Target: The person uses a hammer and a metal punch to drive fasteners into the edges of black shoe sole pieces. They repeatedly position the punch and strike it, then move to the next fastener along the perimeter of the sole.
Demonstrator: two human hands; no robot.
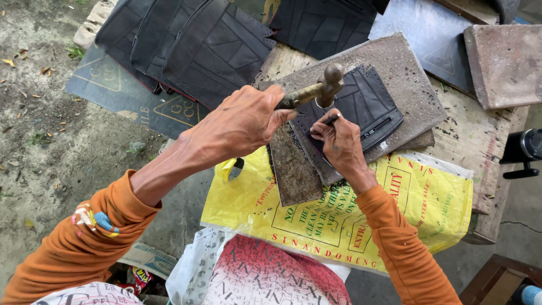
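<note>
My left hand [243,121] is closed around the wooden handle of a hammer [331,79], whose metal head hangs just above the work. Between the fingers of my right hand [340,144] is a thin dark punch [330,120], its tip set on a black rubber piece [370,104] with rows of small holes along its edges. The rubber piece lies on a flat grey stone slab [395,68]. A rusty metal plate [293,169] sits beside the slab, under my hands.
A yellow printed plastic bag [429,209] covers the near part of the wooden bench [480,135]. Several more black rubber pieces [197,39] are stacked at the back left. A reddish brick [505,62] lies at the back right, a black object [522,149] at the right edge.
</note>
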